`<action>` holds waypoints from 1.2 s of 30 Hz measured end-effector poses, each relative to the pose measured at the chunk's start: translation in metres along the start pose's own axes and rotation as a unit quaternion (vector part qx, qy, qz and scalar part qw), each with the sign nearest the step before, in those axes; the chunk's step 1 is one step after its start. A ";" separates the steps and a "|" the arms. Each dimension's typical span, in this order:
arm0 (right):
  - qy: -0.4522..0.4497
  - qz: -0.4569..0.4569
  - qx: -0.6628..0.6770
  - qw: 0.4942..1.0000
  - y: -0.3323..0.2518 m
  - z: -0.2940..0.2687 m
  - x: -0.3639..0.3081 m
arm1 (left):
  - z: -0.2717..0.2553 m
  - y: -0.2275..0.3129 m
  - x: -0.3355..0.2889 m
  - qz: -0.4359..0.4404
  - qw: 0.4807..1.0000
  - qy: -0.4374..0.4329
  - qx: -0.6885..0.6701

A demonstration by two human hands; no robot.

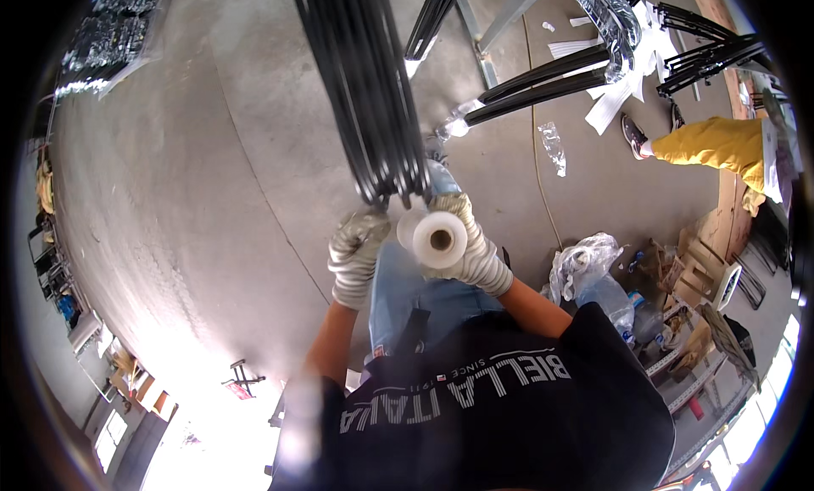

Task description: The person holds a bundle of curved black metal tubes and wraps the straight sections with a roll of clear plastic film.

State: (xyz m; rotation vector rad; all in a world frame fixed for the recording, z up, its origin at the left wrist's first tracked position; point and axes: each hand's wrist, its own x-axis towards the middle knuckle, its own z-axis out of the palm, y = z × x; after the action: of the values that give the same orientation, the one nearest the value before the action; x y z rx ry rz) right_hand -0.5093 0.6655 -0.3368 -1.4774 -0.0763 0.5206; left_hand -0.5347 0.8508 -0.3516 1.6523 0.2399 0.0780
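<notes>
A bundle of long black metal tubes (360, 92) slants from the top edge down to my hands. Its near end lies between them, just above. My left hand (358, 249), in a striped white work glove, is closed beside that end; what its fingers hold, if anything, is hidden. In my right hand (473, 245), gloved alike, is a roll of clear stretch film (441, 239) with a brown cardboard core. The roll's end faces up, close under the tube ends.
More black tubes, their ends film-wrapped (543, 84), rest on a metal stand (513, 16) ahead right. A person in yellow trousers (712, 147) stands at right. Crumpled plastic (585, 262) and a cable (538, 169) lie on the floor. Film-wrapped stacks (114, 25) stand far left.
</notes>
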 end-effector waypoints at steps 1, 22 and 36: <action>0.018 -0.021 -0.010 1.000 0.000 0.007 -0.001 | 0.002 0.001 0.003 0.018 0.999 -0.031 0.013; -0.145 -0.523 -0.691 0.478 -0.072 0.007 0.093 | -0.017 -0.016 -0.027 0.171 0.966 0.089 0.171; -0.550 -0.503 -0.623 0.238 -0.085 0.099 0.147 | 0.023 -0.021 -0.063 0.125 0.937 0.258 0.196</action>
State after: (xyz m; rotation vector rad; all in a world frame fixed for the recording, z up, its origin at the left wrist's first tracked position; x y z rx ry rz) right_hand -0.3907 0.8125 -0.2830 -1.5739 -3.0499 0.1542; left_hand -0.5937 0.8168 -0.3693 2.0337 0.4643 0.7041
